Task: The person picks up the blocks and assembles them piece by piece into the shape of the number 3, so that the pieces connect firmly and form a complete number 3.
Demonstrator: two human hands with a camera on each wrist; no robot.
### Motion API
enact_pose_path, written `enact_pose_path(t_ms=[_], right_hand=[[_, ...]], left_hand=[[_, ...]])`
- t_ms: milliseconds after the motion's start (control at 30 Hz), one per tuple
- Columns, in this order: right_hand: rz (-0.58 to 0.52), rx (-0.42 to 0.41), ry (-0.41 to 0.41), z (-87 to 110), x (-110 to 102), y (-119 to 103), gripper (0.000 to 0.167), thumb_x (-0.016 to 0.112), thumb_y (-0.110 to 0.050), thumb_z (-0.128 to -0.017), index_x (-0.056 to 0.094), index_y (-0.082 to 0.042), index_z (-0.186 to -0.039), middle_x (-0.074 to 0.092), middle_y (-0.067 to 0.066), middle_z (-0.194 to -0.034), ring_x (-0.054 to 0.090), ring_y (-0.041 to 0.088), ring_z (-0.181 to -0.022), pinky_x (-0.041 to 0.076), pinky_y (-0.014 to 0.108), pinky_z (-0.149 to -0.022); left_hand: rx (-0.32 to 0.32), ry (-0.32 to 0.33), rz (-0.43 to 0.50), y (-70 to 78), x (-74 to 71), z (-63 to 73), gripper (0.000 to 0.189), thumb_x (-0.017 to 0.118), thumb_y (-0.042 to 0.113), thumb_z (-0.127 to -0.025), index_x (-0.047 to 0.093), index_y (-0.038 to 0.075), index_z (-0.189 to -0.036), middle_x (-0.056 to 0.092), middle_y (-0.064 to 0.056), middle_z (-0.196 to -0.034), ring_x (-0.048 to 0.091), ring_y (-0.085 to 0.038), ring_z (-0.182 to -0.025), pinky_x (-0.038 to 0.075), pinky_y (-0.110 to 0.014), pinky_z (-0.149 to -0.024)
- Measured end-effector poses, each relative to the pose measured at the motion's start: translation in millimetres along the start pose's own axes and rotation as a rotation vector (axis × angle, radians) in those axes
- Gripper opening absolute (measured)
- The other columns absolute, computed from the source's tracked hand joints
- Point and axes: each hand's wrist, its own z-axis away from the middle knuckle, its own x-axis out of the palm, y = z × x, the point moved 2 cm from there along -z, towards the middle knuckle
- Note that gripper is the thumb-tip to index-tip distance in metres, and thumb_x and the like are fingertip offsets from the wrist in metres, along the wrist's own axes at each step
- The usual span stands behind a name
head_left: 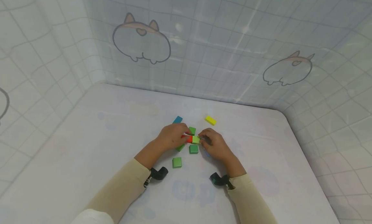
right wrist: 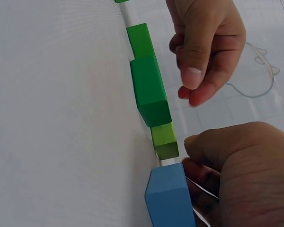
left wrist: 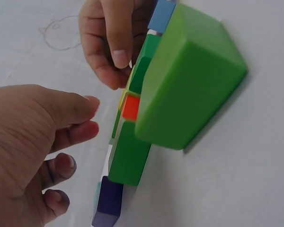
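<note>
In the head view my left hand (head_left: 172,137) is over a red block (head_left: 189,139), its fingertips close to the block's left part. The left wrist view shows that hand's thumb and fingers loosely bent, with nothing between them. A light green block (head_left: 196,140) lies end to end with the red one. My right hand (head_left: 215,145) is at its right side, and in the right wrist view the thumb (right wrist: 199,144) is just beside the light green block (right wrist: 165,141), apparently without gripping it. A green block (head_left: 192,130) lies behind; a darker green block (head_left: 193,149) lies in front.
Another green block (head_left: 181,147) is partly under my left hand, and one more green block (head_left: 177,162) stands nearer me. Farther back lie a blue block (head_left: 178,119) and a yellow block (head_left: 210,120). A light blue block (right wrist: 170,196) is beside my right hand. Patterned curtains (head_left: 203,56) surround the white surface.
</note>
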Motion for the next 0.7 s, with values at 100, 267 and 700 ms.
enact_pose_path(t_ms=[100, 267, 700], right_hand=[[0.009, -0.009, 0.021, -0.3, 0, -1, 0.019, 0.068, -0.007, -0.092, 0.069, -0.009, -0.110, 0.065, -0.001, -0.115, 0.060, 0.017, -0.113, 0.049, 0.041, -0.100], [0.060, -0.019, 0.075, -1.5, -1, -3, 0.018, 0.068, -0.008, -0.092, 0.070, -0.006, -0.110, 0.067, 0.001, -0.112, 0.063, 0.018, -0.111, 0.051, 0.041, -0.097], [0.169, 0.015, 0.089, -22.8, 1, -11, 0.018, 0.073, -0.017, -0.092, 0.074, -0.007, -0.107, 0.072, 0.004, -0.107, 0.068, 0.020, -0.103, 0.055, 0.038, -0.089]], left_hand=[[0.044, 0.007, -0.029, 2.8, 0.6, 0.8, 0.022, 0.068, 0.026, -0.095, 0.074, 0.019, -0.114, 0.068, 0.007, -0.114, 0.063, -0.012, -0.105, 0.052, -0.034, -0.090], [0.126, 0.016, -0.108, 8.4, 4.7, 3.8, 0.018, 0.065, 0.024, -0.097, 0.075, 0.019, -0.111, 0.069, 0.007, -0.110, 0.063, -0.012, -0.102, 0.052, -0.031, -0.088], [0.218, 0.057, -0.266, 10.8, 16.5, 9.1, 0.025, 0.072, 0.017, -0.092, 0.075, 0.024, -0.115, 0.068, 0.011, -0.116, 0.058, -0.014, -0.095, 0.051, -0.026, -0.079]])
